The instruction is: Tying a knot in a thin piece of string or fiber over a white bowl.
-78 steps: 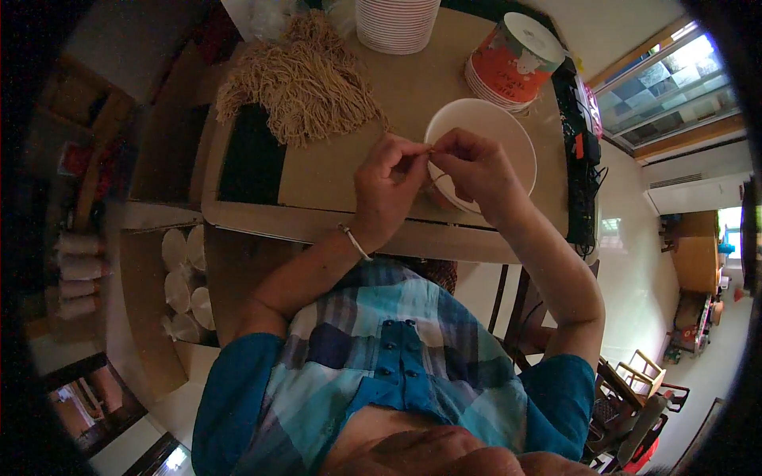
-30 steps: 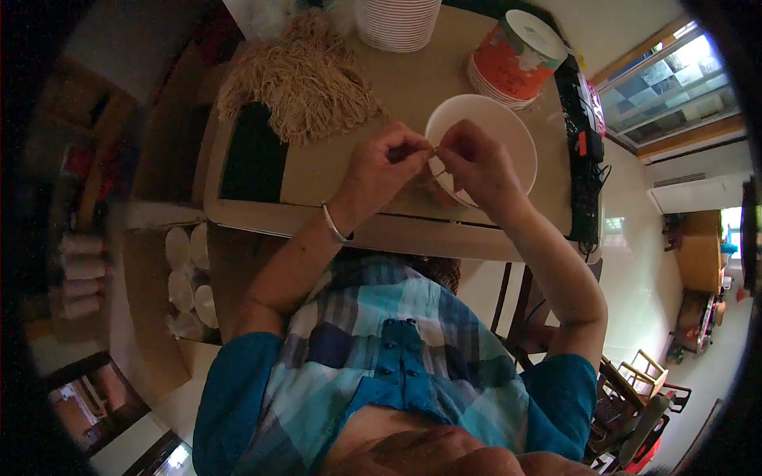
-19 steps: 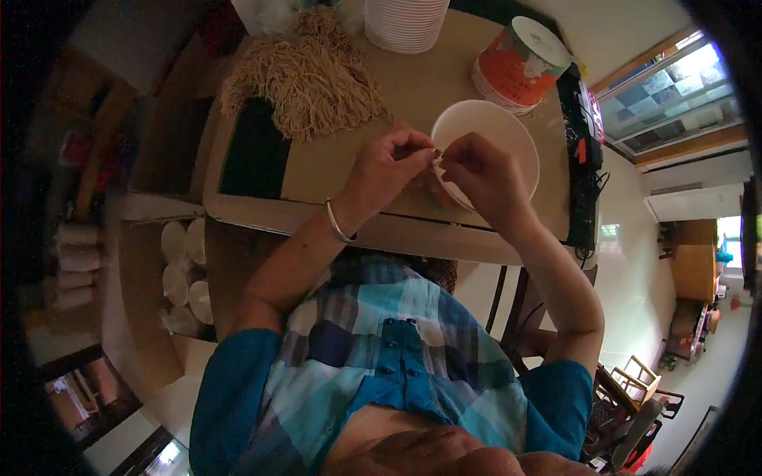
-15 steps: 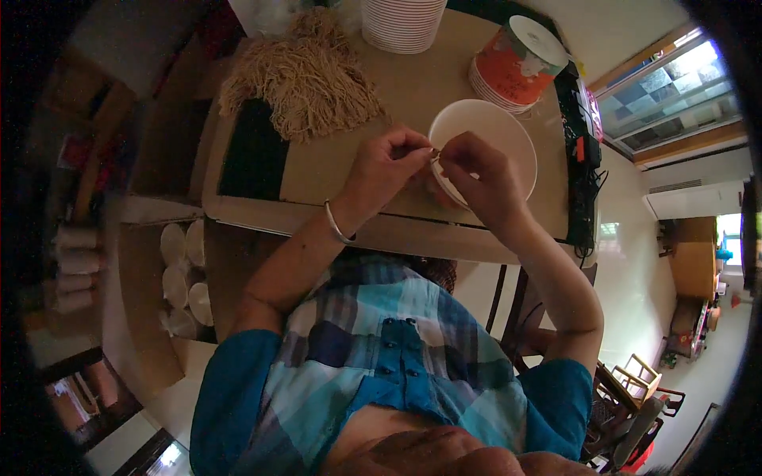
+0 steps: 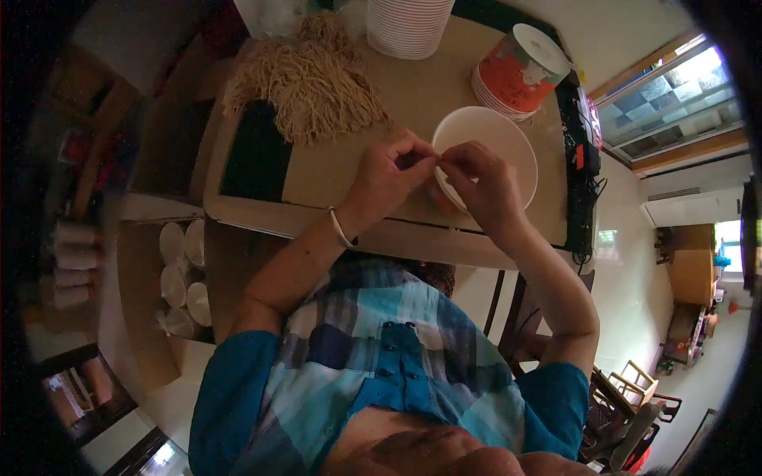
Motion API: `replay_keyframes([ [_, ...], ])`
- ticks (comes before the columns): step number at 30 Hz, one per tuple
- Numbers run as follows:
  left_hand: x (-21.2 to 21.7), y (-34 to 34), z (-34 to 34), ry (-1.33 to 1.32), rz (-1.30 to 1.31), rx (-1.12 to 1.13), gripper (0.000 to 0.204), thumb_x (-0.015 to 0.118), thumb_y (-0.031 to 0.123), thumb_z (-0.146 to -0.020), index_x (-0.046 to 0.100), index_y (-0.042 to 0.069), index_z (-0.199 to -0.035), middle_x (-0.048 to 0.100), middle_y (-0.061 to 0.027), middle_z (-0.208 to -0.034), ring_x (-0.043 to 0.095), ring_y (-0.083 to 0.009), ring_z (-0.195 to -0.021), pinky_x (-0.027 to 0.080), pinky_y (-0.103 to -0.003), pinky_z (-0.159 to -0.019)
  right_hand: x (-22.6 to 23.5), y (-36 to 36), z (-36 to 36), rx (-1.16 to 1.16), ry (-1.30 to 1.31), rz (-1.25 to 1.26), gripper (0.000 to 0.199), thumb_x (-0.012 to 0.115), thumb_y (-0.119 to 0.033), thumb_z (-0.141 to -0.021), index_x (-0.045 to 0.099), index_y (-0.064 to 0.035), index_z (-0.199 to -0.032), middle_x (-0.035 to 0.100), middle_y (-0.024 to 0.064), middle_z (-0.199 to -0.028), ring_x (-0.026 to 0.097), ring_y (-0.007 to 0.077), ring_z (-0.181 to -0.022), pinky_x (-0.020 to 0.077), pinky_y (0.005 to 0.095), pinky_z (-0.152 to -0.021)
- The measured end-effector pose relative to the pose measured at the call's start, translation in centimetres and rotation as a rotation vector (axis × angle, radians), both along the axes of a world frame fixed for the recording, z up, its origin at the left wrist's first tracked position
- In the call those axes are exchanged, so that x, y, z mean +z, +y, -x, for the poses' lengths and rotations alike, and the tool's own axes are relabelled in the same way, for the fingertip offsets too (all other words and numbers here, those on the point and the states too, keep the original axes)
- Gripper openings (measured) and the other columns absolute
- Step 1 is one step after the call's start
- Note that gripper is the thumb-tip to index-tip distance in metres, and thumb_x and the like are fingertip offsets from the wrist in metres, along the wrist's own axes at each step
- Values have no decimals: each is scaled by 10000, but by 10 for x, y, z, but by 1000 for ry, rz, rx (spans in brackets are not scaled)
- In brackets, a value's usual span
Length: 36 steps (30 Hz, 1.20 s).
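A large white paper tub (image 5: 512, 155) stands near the table's front edge, its wide mouth facing up. My left hand (image 5: 389, 173) is at its left rim, thumb and forefinger pinched. Right beside it, my right hand (image 5: 486, 184) is over the tub's near side, its fingertips also pinched and meeting the left ones. Whatever small thing is between the fingertips is too tiny to make out. Beyond my left hand lies a loose heap of tan strings (image 5: 329, 91). The right hand hides part of the tub's rim and its orange outer wall.
A stack of white tubs (image 5: 409, 28) stands at the table's far side, and an orange printed tub stack (image 5: 520, 75) at the far right. A black power strip with cables (image 5: 583, 194) runs along the right edge. An open carton (image 5: 143, 317) of white rolls sits lower left.
The fingertips of both hands have come closer together, and the small brownish thing seen between them earlier is now hidden. The whole view has shifted slightly.
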<state>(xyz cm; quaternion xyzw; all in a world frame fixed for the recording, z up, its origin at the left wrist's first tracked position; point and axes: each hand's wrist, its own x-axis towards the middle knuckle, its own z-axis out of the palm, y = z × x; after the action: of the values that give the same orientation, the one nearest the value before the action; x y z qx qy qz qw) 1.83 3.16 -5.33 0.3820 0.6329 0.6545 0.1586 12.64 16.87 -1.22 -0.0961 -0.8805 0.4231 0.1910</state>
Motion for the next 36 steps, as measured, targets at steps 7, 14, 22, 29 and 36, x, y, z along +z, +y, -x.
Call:
replay_keyframes([
  [7,7,-1,-6,81,41,58,54,661,58,-833,659,14,-865,589,-28,-830,568,-98,-792,456,-230,-696,2,-4,1,-30,32,-180,38,625,-66,-794,605,-39,-810,618,157,-780,632,333,-698,497,389,-603],
  [14,7,-1,-11,121,19,132,57,663,34,-802,641,1,-843,572,-63,-812,600,-134,-731,482,-254,-626,6,-8,1,12,7,-278,100,638,-93,-775,549,-53,-800,609,146,-774,615,342,-674,488,400,-591],
  [22,7,0,-10,240,23,159,79,671,67,-813,656,16,-872,594,-56,-804,584,-139,-747,467,-259,-671,5,-4,2,5,31,-205,77,630,-73,-773,560,-64,-807,592,117,-783,610,302,-636,496,377,-583],
  [29,4,2,-13,198,20,189,77,679,58,-797,650,17,-856,599,-67,-808,596,-166,-724,476,-276,-651,7,-6,-1,30,56,-367,88,623,-56,-777,538,-56,-799,586,122,-784,615,329,-657,486,408,-560],
  [36,7,0,-15,304,15,195,74,670,53,-795,636,19,-851,584,-96,-811,611,-234,-750,485,-309,-646,7,-7,-3,33,62,-283,93,628,-37,-770,539,-54,-792,586,132,-773,617,321,-650,489,392,-561],
])
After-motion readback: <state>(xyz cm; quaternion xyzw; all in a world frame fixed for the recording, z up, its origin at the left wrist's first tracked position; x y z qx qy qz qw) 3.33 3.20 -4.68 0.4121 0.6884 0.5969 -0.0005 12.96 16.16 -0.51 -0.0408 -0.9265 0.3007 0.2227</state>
